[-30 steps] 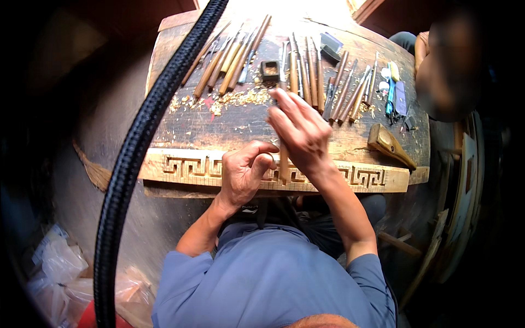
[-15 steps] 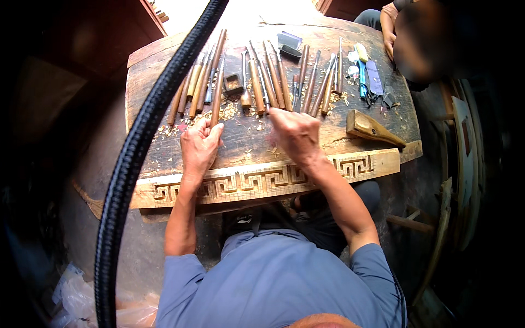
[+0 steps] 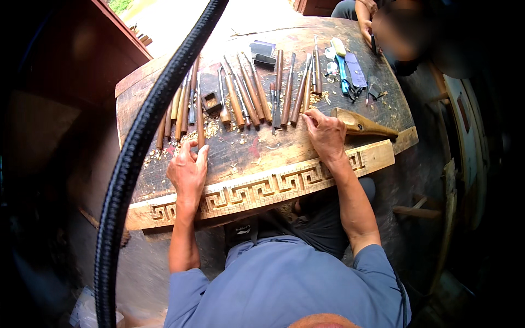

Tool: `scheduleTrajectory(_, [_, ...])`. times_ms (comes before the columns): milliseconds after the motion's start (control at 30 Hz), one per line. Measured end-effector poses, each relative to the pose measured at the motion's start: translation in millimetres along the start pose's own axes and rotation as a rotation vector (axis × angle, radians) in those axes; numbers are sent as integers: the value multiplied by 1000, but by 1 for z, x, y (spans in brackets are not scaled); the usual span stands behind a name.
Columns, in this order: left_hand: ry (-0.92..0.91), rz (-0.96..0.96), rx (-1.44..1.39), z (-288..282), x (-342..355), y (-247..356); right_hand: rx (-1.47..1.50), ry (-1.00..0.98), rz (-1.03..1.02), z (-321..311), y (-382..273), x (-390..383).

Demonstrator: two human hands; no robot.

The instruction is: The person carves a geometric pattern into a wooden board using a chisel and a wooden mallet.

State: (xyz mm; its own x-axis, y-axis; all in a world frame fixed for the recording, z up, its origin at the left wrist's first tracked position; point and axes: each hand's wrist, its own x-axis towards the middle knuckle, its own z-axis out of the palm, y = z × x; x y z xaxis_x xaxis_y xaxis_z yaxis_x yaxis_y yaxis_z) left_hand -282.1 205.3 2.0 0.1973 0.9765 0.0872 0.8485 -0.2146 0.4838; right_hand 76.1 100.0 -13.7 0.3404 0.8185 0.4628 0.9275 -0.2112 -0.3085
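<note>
Wooden-handled carving chisels lie in a fanned row across the worn table, blades pointing away from me. My left hand is at the near end of one chisel handle, thumb and fingers closed about its tip. Farther right, my right hand has its fingers pinched at the butt of another chisel; the fingertips partly hide the contact. Across the table's near edge, under my forearms, lies a long pale board carved with a squared meander pattern.
A wooden mallet lies right of my right hand. Farther off are a small dark square box, a black block, a blue-handled brush and wood shavings. Another person's hand shows at the far right corner. A black braided cable crosses the view's left.
My right hand has moved right along the row, from the middle chisels to those near the mallet. My left hand stays at the same handle. The whole view has shifted slightly.
</note>
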Motion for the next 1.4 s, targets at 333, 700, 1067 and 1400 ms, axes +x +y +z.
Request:
scheduleTrajectory(333, [39, 92, -44, 6, -50, 32, 9, -141, 161, 0, -1, 2])
scheduleTrajectory(700, [6, 207, -97, 17, -68, 51, -84, -194, 145, -1, -5, 3])
scheduleTrajectory(1067, [35, 330, -104, 26, -70, 66, 91, -169, 53, 3, -10, -6])
scheduleTrajectory(1400, [31, 444, -81, 36, -51, 86, 208, -239, -105, -4, -35, -18])
